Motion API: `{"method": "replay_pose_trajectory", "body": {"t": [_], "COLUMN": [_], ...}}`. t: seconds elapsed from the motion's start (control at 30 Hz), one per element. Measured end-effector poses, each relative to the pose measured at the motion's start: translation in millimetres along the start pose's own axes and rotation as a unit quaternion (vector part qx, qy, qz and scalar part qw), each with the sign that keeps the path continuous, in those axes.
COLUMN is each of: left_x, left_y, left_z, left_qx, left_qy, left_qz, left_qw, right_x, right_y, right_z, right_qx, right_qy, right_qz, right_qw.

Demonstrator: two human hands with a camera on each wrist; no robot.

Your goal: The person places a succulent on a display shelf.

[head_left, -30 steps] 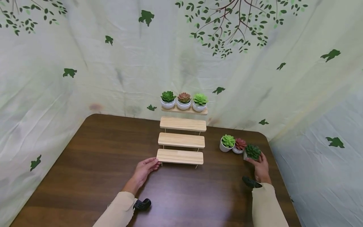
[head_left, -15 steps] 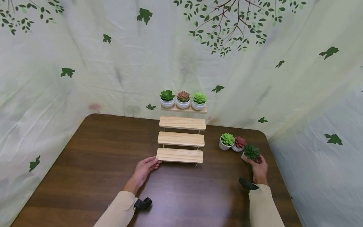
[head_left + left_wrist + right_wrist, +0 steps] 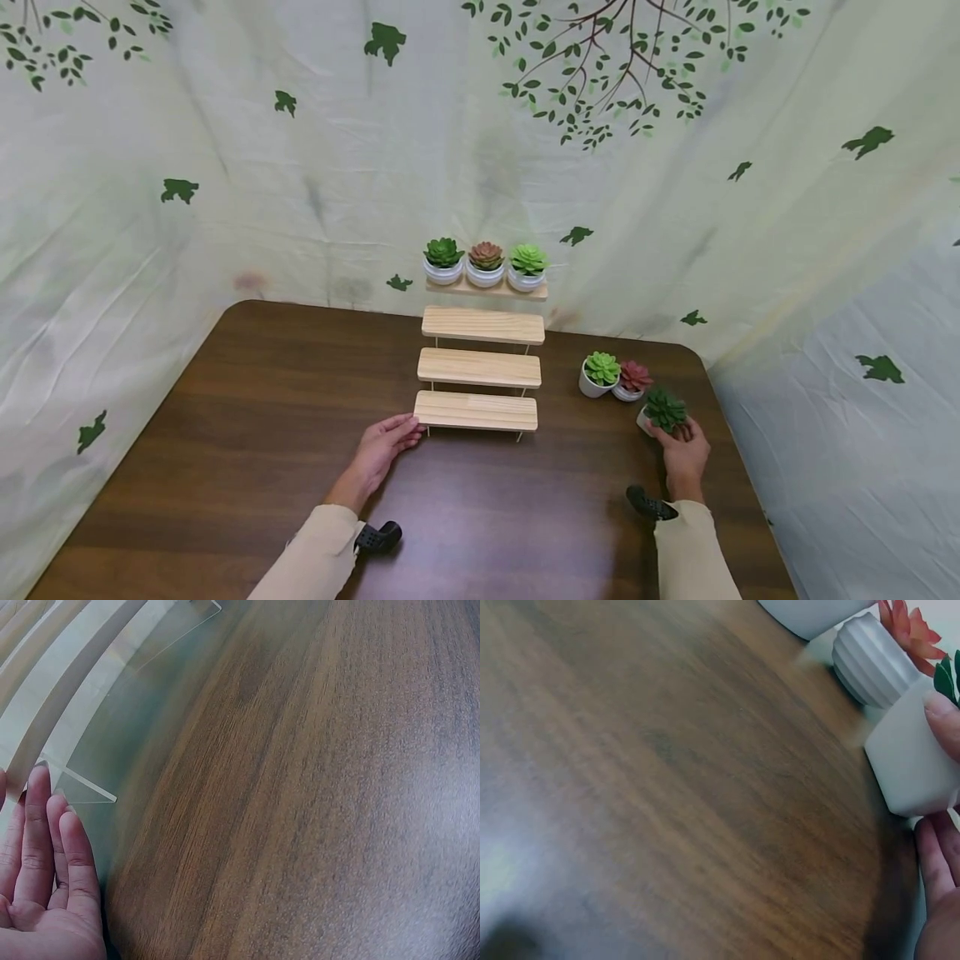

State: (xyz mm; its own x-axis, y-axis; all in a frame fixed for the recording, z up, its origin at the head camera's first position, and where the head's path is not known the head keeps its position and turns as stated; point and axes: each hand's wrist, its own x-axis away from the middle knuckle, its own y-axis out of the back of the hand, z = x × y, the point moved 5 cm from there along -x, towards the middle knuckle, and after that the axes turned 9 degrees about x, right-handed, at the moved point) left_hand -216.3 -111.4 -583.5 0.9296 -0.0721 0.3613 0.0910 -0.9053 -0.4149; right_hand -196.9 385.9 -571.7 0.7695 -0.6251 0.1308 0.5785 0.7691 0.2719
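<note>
In the head view, my right hand (image 3: 684, 457) grips a white square pot (image 3: 915, 754) with a dark green artificial succulent (image 3: 665, 408), near the table's right edge. In the right wrist view the thumb lies on the pot's side and other fingers show low beside it. My left hand (image 3: 380, 454) pinches the left end of the lowest board (image 3: 476, 411) of a stepped wooden display stand. Seen from the left wrist, that board's end (image 3: 28, 754) sits between thumb and fingertips (image 3: 39, 780), beside a clear support (image 3: 90, 784).
A light green succulent (image 3: 601, 371) and a red succulent (image 3: 634, 377) in white pots stand just left of the held one. Three potted succulents line the top board (image 3: 486, 289), the middle one brownish (image 3: 486, 257). Leaf-printed cloth (image 3: 337, 208) hangs behind the dark wooden table (image 3: 300, 375).
My right hand has shifted slightly toward me, and the dark green succulent has moved a little nearer with it. My left hand stays at the lowest board.
</note>
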Motion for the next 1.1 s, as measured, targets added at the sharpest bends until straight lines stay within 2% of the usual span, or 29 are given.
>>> {"method": "replay_pose_trajectory", "body": {"t": [0.13, 0.3, 0.47, 0.67, 0.73, 0.9, 0.93, 1.0, 1.1], "left_x": [-0.3, 1.0, 1.8, 1.2, 1.6, 2.7, 2.9, 2.6, 1.8], "left_y": [0.7, 0.1, -1.1, -1.7, -1.8, -1.5, -1.5, -1.4, -1.0], "left_z": [0.1, 0.2, 0.0, -1.7, -1.7, -1.0, -1.1, -0.9, -1.1], "left_qx": [0.008, 0.009, 0.011, 0.015, 0.013, 0.015, 0.016, 0.018, 0.017], "left_qy": [-0.002, -0.003, -0.001, 0.002, 0.005, 0.008, 0.007, 0.004, 0.001], "left_qz": [0.0, 0.002, 0.003, 0.005, 0.006, 0.002, 0.002, -0.001, -0.001], "left_qw": [1.0, 1.0, 0.9999, 0.9999, 0.9999, 0.9999, 0.9999, 0.9998, 0.9999], "right_x": [2.3, 3.7, 7.4, 11.9, 5.6, -26.8, -29.9, -26.0, -2.8], "right_y": [0.5, 4.9, 6.7, 1.8, -0.1, -7.7, -10.2, -16.0, -26.5], "right_z": [-1.0, 1.1, 14.9, 32.2, 27.9, -0.3, -0.5, 11.0, 47.7], "right_qx": [0.007, 0.009, 0.015, 0.011, 0.002, -0.02, -0.018, -0.026, -0.038], "right_qy": [0.01, 0.0, -0.007, 0.018, 0.034, 0.094, 0.104, 0.114, 0.112], "right_qz": [-0.009, -0.017, -0.01, -0.009, -0.012, -0.011, -0.011, 0.004, 0.031], "right_qw": [1.0, 1.0, 1.0, 1.0, 0.999, 0.995, 0.994, 0.993, 0.992]}}
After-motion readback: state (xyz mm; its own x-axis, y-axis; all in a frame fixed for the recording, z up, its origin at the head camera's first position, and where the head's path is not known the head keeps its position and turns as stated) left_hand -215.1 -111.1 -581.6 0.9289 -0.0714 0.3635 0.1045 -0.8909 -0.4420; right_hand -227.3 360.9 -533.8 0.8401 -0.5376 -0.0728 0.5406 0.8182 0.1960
